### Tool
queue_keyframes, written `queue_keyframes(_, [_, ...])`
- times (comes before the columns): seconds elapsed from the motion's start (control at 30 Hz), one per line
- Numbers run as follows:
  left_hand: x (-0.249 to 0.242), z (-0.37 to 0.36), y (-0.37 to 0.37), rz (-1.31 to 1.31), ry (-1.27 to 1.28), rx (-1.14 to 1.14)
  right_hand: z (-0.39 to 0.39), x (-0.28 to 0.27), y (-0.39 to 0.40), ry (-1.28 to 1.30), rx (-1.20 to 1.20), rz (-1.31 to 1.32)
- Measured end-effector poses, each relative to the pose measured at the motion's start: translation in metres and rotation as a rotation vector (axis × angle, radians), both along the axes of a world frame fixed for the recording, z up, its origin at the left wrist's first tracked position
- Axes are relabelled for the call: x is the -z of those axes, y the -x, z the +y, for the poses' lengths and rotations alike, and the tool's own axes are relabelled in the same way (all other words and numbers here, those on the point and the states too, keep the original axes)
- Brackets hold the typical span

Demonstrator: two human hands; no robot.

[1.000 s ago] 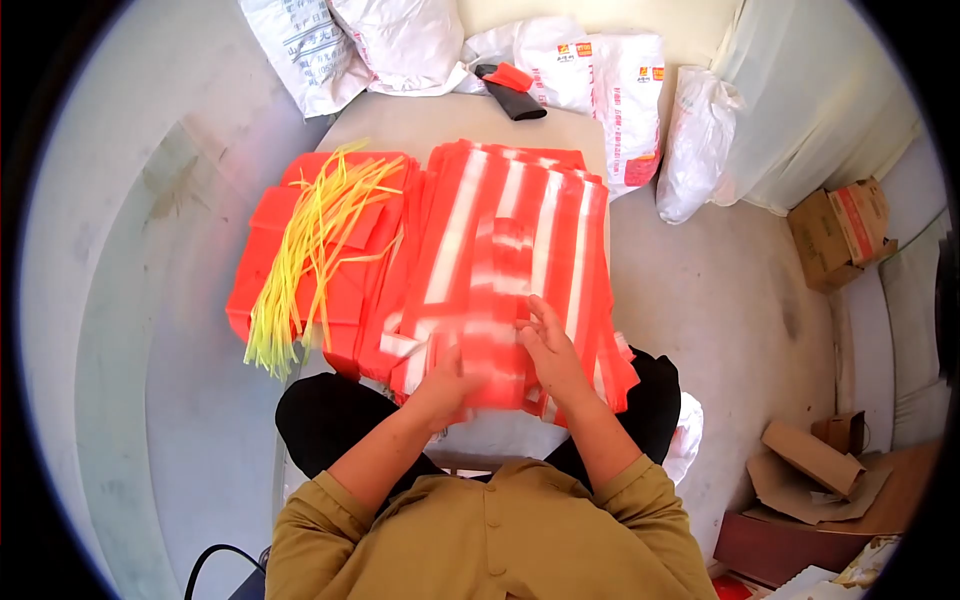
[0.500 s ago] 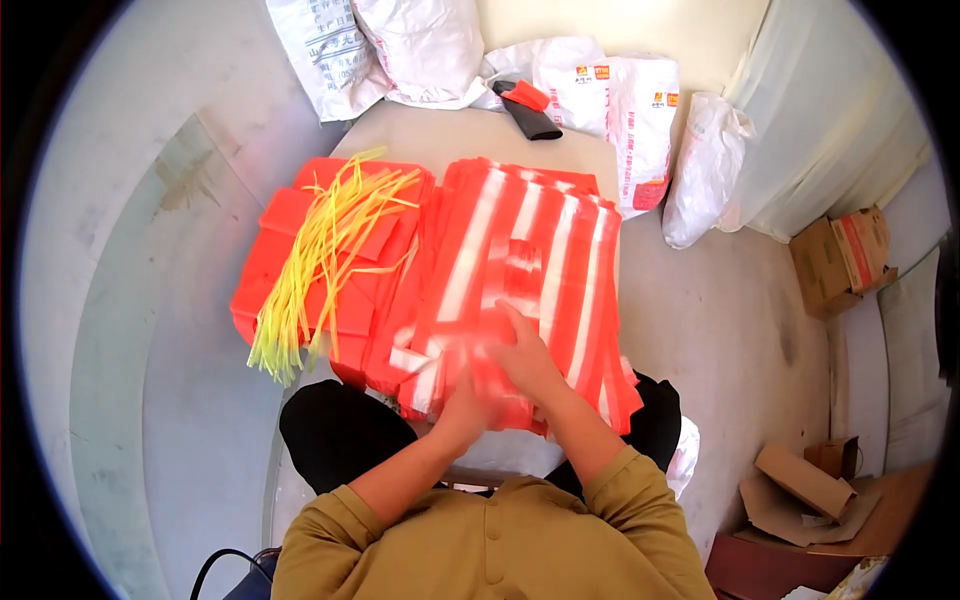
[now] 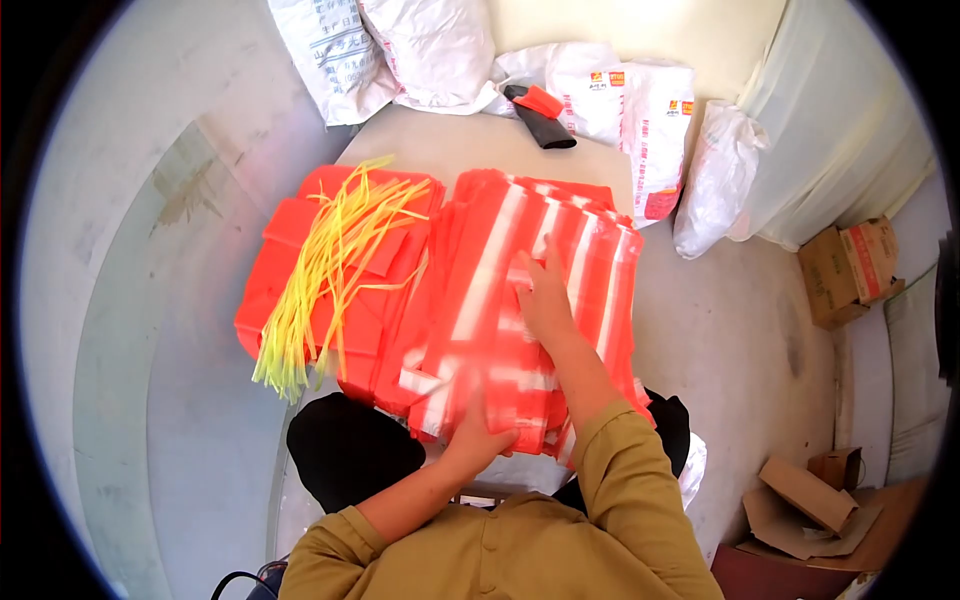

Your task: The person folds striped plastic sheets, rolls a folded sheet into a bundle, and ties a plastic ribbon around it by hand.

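Note:
A stack of red plastic sheets with white stripes [image 3: 480, 290], possibly bags, lies in front of me. My right hand [image 3: 546, 305] rests on the upper middle of the stack, fingers stretched out. Down at the near edge, my left hand [image 3: 482, 438] touches the top sheet with its thumb spread from the fingers; whether the fingertips hook under the edge is hard to see. Left of the stack sit folded red plastic bundles [image 3: 275, 275]. A bunch of yellow strips [image 3: 325, 290] is draped over them.
White woven sacks [image 3: 430, 50] stand along the far side. A black tube-like item with a red piece [image 3: 545, 125] lies at the table's [image 3: 410, 135] far end. Cardboard boxes [image 3: 845, 270] and opened cardboard [image 3: 810, 510] are on the right. My knees are under the near edge.
My right hand has moved up and slightly right over the stack. My left hand has shifted down toward the near edge. A folded-looking piece under the hands now lies flatter, and the view has shifted slightly.

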State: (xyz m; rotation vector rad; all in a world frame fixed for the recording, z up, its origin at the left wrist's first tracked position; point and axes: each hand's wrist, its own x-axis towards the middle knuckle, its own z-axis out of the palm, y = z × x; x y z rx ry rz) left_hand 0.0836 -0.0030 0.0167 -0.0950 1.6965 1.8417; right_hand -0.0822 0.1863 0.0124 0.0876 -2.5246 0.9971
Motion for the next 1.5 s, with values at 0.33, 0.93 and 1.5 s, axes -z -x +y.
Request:
queue_keyframes(0.33, [-0.004,0.001,0.001,-0.063,-0.035,-0.012,0.009,-0.026,-0.087,-0.257,-0.254,-0.048])
queue_keyframes(0.93, [-0.015,0.011,-0.023,0.132,0.075,0.064,-0.018,-0.004,-0.201,0.686,0.013,-0.434])
queue_keyframes(1.5, [0.047,-0.161,0.097,0.723,1.253,-0.484,-0.015,-0.008,-0.205,1.019,-0.035,-0.438])
